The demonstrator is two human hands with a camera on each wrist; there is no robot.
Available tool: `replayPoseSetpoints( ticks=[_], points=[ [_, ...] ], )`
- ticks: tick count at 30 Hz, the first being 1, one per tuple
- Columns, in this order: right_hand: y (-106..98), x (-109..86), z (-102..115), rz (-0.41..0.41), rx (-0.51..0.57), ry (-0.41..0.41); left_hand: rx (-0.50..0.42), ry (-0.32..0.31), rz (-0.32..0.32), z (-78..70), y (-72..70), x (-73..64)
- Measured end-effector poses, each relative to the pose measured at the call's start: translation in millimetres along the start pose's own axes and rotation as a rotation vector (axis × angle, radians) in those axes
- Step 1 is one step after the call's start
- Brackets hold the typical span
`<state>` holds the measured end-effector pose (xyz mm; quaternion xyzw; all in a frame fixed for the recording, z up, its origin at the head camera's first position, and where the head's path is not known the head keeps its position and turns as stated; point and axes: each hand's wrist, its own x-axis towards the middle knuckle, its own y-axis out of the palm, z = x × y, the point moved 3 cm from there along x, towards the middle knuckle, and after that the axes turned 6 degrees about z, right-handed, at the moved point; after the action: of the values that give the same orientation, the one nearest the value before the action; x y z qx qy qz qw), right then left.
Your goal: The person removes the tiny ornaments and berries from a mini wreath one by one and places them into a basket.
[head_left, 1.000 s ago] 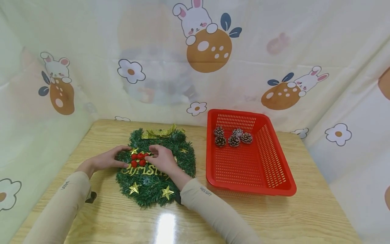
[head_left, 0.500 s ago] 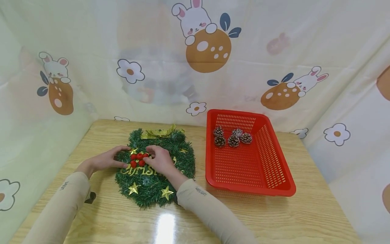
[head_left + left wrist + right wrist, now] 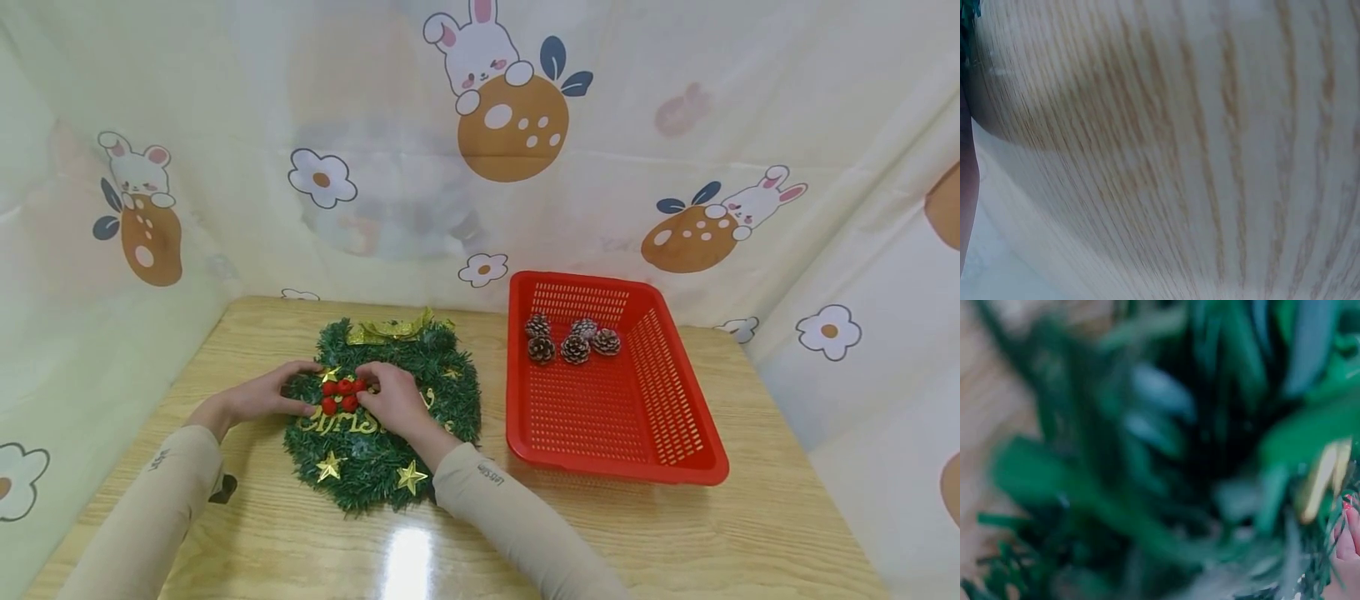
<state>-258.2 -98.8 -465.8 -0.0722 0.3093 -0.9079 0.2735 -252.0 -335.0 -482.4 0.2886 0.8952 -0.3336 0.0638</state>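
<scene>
A green Christmas wreath (image 3: 390, 467) lies flat on the table in the head view, with gold lettering (image 3: 330, 423) and gold stars (image 3: 411, 477) on it. A cluster of red berries (image 3: 330, 406) sits on its upper left part. With thumb and fingertips my right hand (image 3: 392, 402) pinches the right side of these berries. My left hand (image 3: 262, 393) rests at the wreath's left edge, thumb and fingers spread apart beside the berries. Blurred green needles (image 3: 1210, 506) fill most of the right wrist view, where fingertips show at the lower right. The left wrist view shows mostly tabletop.
To the right stands a red perforated basket (image 3: 615, 471), with several pine cones (image 3: 575, 348) near its back left. A gold bow (image 3: 386, 331) tops the wreath. Printed cloth (image 3: 405, 225) hangs behind the wooden table (image 3: 720, 533).
My right hand has shifted slightly left and down, its fingers closing in on the red berries. My left hand has stayed at the wreath's left edge; the basket and pine cones have not moved.
</scene>
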Motion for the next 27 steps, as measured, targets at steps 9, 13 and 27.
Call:
replayPoseSetpoints(
  ticks=[9,13,27],
  points=[
    [2.1,1.8,-1.7,-0.009,-0.017,0.005,0.0,0.003,-0.003,3.2,1.1,1.2],
    [2.9,2.1,-1.6,-0.017,-0.022,0.014,0.001,0.006,-0.002,3.2,1.3,1.5],
    [3.5,1.9,-3.7,-0.044,-0.059,-0.007,-0.005,-0.003,-0.001,1.9,1.1,1.4]
  ],
)
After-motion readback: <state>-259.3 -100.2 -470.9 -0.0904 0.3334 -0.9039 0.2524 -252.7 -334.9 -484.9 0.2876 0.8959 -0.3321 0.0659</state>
